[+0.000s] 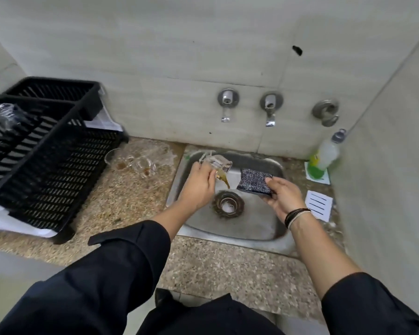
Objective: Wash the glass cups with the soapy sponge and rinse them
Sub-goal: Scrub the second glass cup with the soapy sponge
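Brown liquid (225,183) poured from a tilted glass cup (217,163) over the sink (249,228), the left hand (198,187) curled round it in a firm grip. The right hand (284,197) pinched a dark sponge (254,181) just beside. More cups (133,163) waited on the bench (121,204), left of the sink. Emptying looked to be the step in hand; scrubbing would next need sponge meeting glass.

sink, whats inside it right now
In the sink only the round drain and a stream of brown liquid from the tilted glass cup show. Both hands hide part of the basin floor.
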`<state>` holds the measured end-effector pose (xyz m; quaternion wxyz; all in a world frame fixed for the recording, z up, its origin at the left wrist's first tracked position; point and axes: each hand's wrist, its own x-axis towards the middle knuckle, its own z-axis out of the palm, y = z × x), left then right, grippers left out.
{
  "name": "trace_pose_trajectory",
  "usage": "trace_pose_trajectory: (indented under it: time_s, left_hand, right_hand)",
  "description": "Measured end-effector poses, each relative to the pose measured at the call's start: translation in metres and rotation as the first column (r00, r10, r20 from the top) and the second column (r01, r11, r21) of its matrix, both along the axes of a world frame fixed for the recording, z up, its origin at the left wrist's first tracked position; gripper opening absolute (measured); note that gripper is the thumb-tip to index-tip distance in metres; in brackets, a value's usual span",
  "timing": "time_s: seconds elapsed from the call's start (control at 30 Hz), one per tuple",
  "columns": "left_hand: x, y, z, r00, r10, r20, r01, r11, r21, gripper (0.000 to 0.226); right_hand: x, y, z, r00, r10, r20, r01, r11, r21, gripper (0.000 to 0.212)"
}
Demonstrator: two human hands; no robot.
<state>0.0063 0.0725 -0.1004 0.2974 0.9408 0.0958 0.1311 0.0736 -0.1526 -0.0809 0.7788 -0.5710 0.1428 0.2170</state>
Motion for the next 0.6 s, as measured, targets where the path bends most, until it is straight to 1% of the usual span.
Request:
trace_pose_trajectory:
  time_s: [0.07, 0.13, 0.27, 0.3, 0.33, 0.4, 0.43, 0.47, 0.5, 0.53, 0.57, 0.6]
  left_hand:
    - [0.008, -0.011, 0.005, 0.999, -0.039, 0.021, 0.037, 0.997, 0.075, 0.019]
    - [0.012, -0.017, 0.009, 0.992, -0.099, 0.074, 0.084, 0.979, 0.186, 0.019]
    - [0.014, -0.020, 0.014, 0.982, -0.152, 0.109, 0.111, 0.944, 0.311, 0.016]
    - [0.013, -0.021, 0.014, 0.983, -0.144, 0.110, 0.104, 0.945, 0.309, 0.016]
    - [0.013, -0.021, 0.013, 0.987, -0.116, 0.111, 0.082, 0.960, 0.268, 0.017]
    - [0.014, -0.020, 0.008, 0.995, -0.023, 0.097, 0.012, 0.994, 0.111, 0.022]
    - [0.016, -0.019, 0.007, 0.997, 0.045, 0.054, -0.044, 0.999, -0.017, 0.025]
    - [0.018, -0.018, 0.007, 0.993, 0.116, -0.010, -0.116, 0.972, -0.203, 0.028]
    - [0.020, -0.017, 0.009, 0.982, 0.167, -0.091, -0.190, 0.887, -0.420, 0.031]
    - [0.021, -0.019, 0.011, 0.967, 0.187, -0.174, -0.255, 0.755, -0.605, 0.032]
    - [0.020, -0.020, 0.014, 0.955, 0.186, -0.232, -0.297, 0.624, -0.723, 0.031]
    - [0.018, -0.022, 0.016, 0.951, 0.173, -0.256, -0.308, 0.534, -0.787, 0.029]
  right_hand:
    - [-0.002, -0.007, 0.003, 1.000, -0.025, 0.012, 0.025, 1.000, 0.002, 0.016]
    - [-0.004, -0.012, 0.005, 0.999, -0.036, 0.031, 0.036, 0.999, 0.011, 0.017]
    - [-0.003, -0.017, 0.006, 0.998, -0.059, 0.033, 0.057, 0.996, 0.062, 0.016]
    - [-0.002, -0.017, 0.004, 0.998, -0.055, 0.032, 0.053, 0.996, 0.066, 0.015]
    - [-0.001, -0.015, 0.002, 0.998, -0.048, 0.037, 0.045, 0.997, 0.058, 0.013]
    - [0.003, -0.011, -0.003, 0.995, -0.038, 0.097, 0.037, 0.999, 0.008, 0.015]
    - [0.006, -0.008, -0.005, 0.984, -0.023, 0.175, 0.035, 0.997, -0.067, 0.017]
    - [0.007, -0.005, -0.006, 0.961, 0.010, 0.275, 0.038, 0.985, -0.168, 0.018]
    - [0.008, 0.000, -0.005, 0.922, 0.062, 0.383, 0.048, 0.962, -0.270, 0.020]
    - [0.007, 0.006, -0.001, 0.864, 0.131, 0.486, 0.068, 0.926, -0.370, 0.023]
    - [0.005, 0.012, 0.003, 0.782, 0.219, 0.583, 0.110, 0.873, -0.475, 0.026]
    - [0.004, 0.019, 0.006, 0.676, 0.327, 0.660, 0.159, 0.810, -0.565, 0.029]
